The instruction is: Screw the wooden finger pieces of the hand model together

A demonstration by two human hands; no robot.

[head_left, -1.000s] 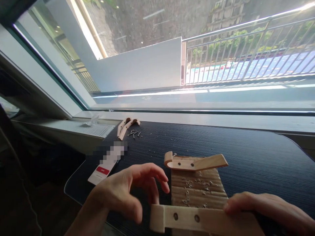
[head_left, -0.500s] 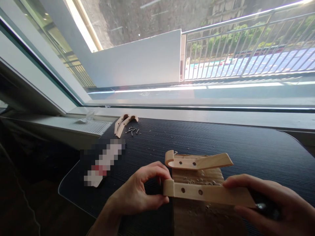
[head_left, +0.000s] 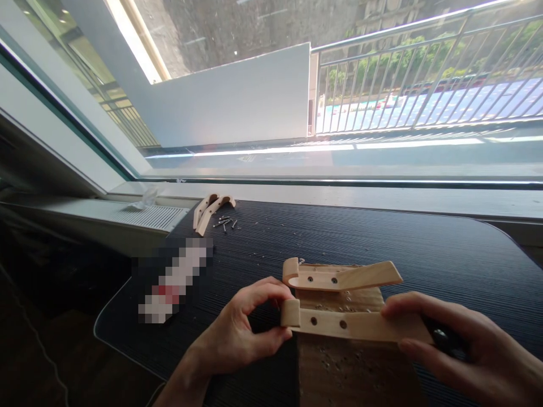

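Note:
A pale wooden hook piece [head_left: 352, 325] with two screw holes lies across a wooden board [head_left: 339, 367] on the dark ribbed table. My left hand [head_left: 241, 333] pinches its curled left end between thumb and fingers. My right hand [head_left: 462, 345] grips its right end, and a small dark object shows under that palm. Just behind, a second wooden hook piece [head_left: 339, 277] rests on the board's far edge. Wood shavings dot the board.
Two more wooden hooks [head_left: 210, 209] and several loose screws [head_left: 224, 222] lie at the table's far left corner. A blurred card [head_left: 173, 280] rests near the left edge. A window sill and glass [head_left: 339, 192] run along the back, with a railing outside.
The held hook has moved up and away from me onto the board. My left hand, open a second ago, has closed on the hook's curled end.

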